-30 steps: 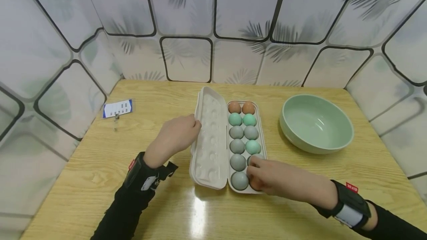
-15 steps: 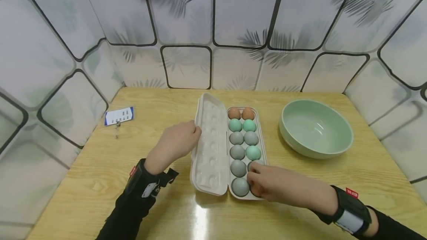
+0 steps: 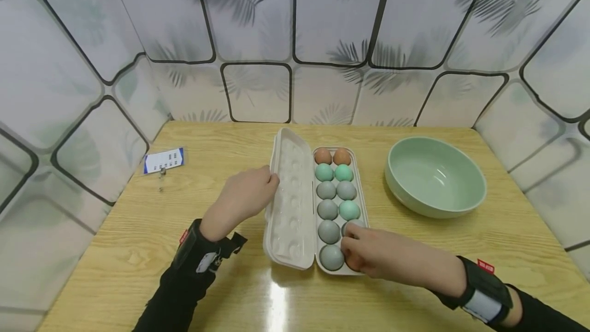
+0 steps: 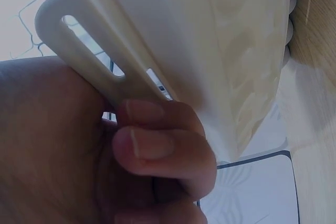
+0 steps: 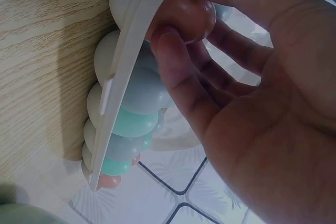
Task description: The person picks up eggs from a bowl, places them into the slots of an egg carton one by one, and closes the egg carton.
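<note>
A white egg carton (image 3: 364, 204) lies on the wooden table with its lid (image 3: 291, 204) raised to the left. My left hand (image 3: 244, 193) pinches the lid's outer edge; in the left wrist view, curled fingertips (image 4: 152, 145) hold it beside a slotted flap. At the carton's near right corner, my right hand (image 3: 378, 253) grips a brown egg (image 5: 190, 17) that still sits in its cell, thumb on one side and fingers round the other. A grey egg (image 3: 332, 257) fills the cell to its left. Farther back are several grey, mint (image 3: 349, 210) and brown eggs.
To the right of the carton stands a large pale green bowl (image 3: 433, 173). A blue and white card (image 3: 163, 161) with a clip lies at the table's left side. Patterned walls (image 3: 260, 91) border the table at the back and both sides.
The head view tilted slightly upward between the first two frames, so everything sits lower in the picture. Both hands keep their places on the lid and the brown egg.
</note>
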`<state>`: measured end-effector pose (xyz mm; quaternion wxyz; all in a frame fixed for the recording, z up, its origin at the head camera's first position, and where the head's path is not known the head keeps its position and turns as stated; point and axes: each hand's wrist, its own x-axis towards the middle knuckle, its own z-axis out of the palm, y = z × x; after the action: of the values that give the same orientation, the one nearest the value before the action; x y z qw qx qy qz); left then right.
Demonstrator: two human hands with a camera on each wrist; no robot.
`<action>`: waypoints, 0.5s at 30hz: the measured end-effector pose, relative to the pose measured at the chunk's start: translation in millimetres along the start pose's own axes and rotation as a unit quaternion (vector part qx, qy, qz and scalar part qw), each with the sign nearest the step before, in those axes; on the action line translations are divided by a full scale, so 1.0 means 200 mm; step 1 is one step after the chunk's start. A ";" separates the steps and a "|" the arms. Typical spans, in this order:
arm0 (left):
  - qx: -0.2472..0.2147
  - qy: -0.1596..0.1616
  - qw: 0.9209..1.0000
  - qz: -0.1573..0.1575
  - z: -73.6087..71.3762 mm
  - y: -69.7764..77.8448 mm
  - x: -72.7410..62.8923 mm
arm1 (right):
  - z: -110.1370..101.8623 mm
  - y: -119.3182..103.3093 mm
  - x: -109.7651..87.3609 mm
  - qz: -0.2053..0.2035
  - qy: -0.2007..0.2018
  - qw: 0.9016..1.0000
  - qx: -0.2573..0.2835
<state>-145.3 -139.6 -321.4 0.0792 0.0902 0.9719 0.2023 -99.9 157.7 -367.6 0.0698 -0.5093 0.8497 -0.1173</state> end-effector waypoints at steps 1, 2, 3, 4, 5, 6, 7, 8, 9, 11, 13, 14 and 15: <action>0.000 0.001 1.000 0.000 0.00 0.00 0.00 | 0.00 0.00 0.00 -0.001 0.005 1.000 -0.002; -0.002 0.001 1.000 0.000 0.00 0.01 0.00 | 0.00 0.00 0.00 -0.001 0.011 1.000 -0.003; -0.002 0.001 1.000 0.000 0.00 0.01 0.00 | -0.01 0.00 0.00 0.000 0.016 1.000 -0.005; -0.004 0.001 1.000 -0.001 0.00 0.01 0.00 | -0.01 0.00 -0.01 0.005 0.019 1.000 -0.008; -0.005 0.000 1.000 -0.002 -0.01 0.01 0.00 | -0.02 0.01 -0.01 0.013 0.024 1.000 -0.008; -0.006 0.000 1.000 -0.002 -0.01 0.02 0.00 | -0.02 0.01 -0.01 0.021 0.033 0.999 -0.010; -0.008 0.000 1.000 -0.005 -0.01 0.02 0.00 | -0.04 0.02 -0.02 0.039 0.039 0.998 -0.020; -0.013 -0.001 1.000 -0.008 -0.01 0.02 0.00 | -0.04 0.04 -0.02 0.055 0.052 0.997 -0.034; -0.017 0.001 1.000 -0.010 -0.01 0.03 0.00 | -0.05 0.06 -0.03 0.076 0.066 0.993 -0.053; -0.033 0.010 0.999 -0.010 0.00 0.04 0.01 | -0.06 0.10 -0.05 0.131 0.089 0.984 -0.080; -0.051 0.026 0.998 -0.005 0.01 0.05 0.01 | -0.06 0.14 -0.07 0.196 0.088 0.972 -0.098; -0.060 0.036 0.998 0.001 0.01 0.06 0.01 | -0.06 0.17 -0.08 0.224 0.079 0.967 -0.094; -0.068 0.047 0.997 0.008 0.02 0.07 0.01 | -0.06 0.19 -0.09 0.247 0.068 0.963 -0.085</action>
<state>-145.2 -125.4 -319.7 0.0376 0.0829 0.9579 0.2725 -125.9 191.7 -366.6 -0.0048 -0.2781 0.9588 -0.0580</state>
